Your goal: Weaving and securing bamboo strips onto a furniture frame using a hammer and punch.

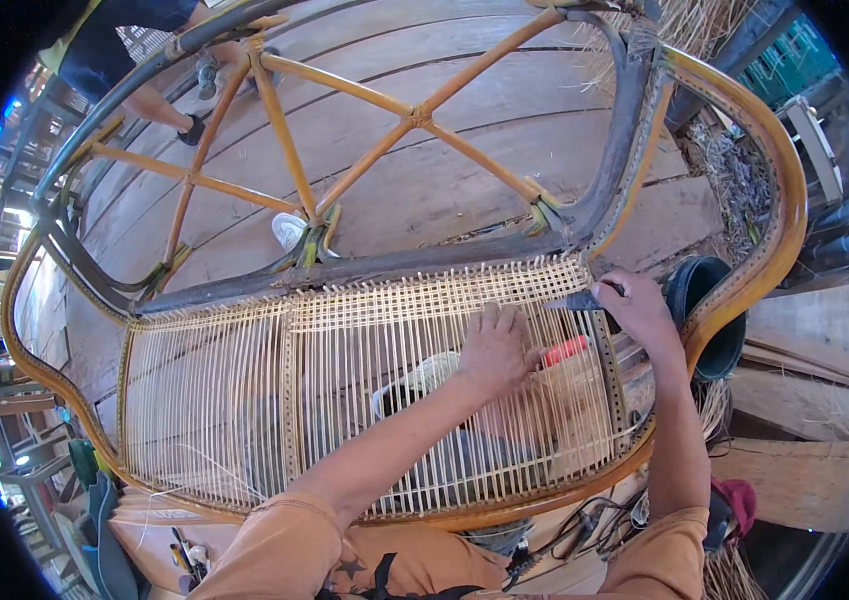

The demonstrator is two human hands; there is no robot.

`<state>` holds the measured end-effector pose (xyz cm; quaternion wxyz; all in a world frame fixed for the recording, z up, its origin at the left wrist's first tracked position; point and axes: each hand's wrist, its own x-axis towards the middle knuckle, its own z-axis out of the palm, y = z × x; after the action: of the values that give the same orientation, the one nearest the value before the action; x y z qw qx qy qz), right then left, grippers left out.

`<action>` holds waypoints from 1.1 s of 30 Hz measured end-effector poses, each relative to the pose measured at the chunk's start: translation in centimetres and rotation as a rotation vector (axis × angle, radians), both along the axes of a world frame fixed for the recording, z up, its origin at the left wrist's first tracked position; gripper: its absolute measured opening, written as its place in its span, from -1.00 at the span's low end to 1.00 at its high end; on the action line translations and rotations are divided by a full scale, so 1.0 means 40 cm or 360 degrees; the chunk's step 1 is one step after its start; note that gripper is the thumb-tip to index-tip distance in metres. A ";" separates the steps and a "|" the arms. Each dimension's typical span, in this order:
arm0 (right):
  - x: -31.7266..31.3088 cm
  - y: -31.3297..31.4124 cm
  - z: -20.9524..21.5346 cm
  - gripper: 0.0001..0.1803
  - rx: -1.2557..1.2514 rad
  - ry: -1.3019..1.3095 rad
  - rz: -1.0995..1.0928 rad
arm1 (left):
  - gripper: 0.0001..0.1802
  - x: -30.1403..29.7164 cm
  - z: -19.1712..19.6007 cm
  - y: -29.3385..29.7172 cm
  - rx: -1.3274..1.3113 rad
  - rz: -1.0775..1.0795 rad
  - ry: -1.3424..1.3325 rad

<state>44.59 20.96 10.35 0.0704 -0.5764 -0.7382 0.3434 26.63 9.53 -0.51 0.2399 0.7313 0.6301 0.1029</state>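
Note:
A rattan frame lies before me, strung with pale cane strands. Along the inner dark pole, crossing strands form an open woven band, densest toward the right. My left hand rests flat on the strands, its fingers stretched up to the lower edge of the weave. Just right of it, my right hand grips a dark, narrow tool, whose tip points left at the weave; its exact kind is hard to make out. Beneath the strands, a red object shows partly.
Crossed rattan poles span the far side over a plank floor. A black bucket stands by the right rim. Cables lie near me at the lower right. Another person's leg shows at upper left.

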 end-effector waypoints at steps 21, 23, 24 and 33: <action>0.160 -0.332 0.141 -0.68 0.0589 0.1114 -0.1228 | -0.35 0.025 -0.023 0.050 -0.0175 0.0154 0.0090; 0.233 -0.444 0.181 -0.65 0.1161 0.1663 -0.1555 | -0.33 0.042 -0.011 0.054 -0.0197 0.0044 0.0096; 0.275 -0.507 0.182 -0.65 0.1219 0.1634 -0.1610 | -0.32 0.050 -0.019 0.042 -0.0144 0.0035 0.0124; 0.233 -1.003 -0.264 -0.73 -0.0171 0.0367 -0.1836 | -0.38 0.037 0.035 -0.085 0.0167 -0.0258 -0.0074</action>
<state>53.90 -19.16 -0.23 0.2963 -0.8464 -0.2746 0.3470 28.12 6.14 0.90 0.2234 0.7890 0.5568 0.1328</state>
